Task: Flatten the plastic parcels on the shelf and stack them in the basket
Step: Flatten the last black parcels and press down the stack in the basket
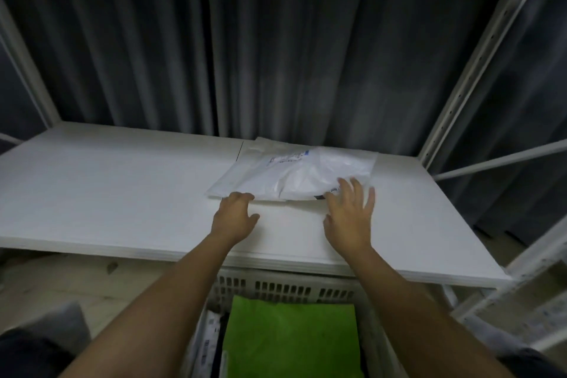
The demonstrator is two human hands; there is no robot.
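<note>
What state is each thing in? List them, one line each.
White parcel: lying on the shelf, crumpled, not yet flat.
Left hand: fingers curled at the parcel's near edge.
Right hand: open, fingertips on the parcel.
Basket: below the shelf, green parcel on top.
</note>
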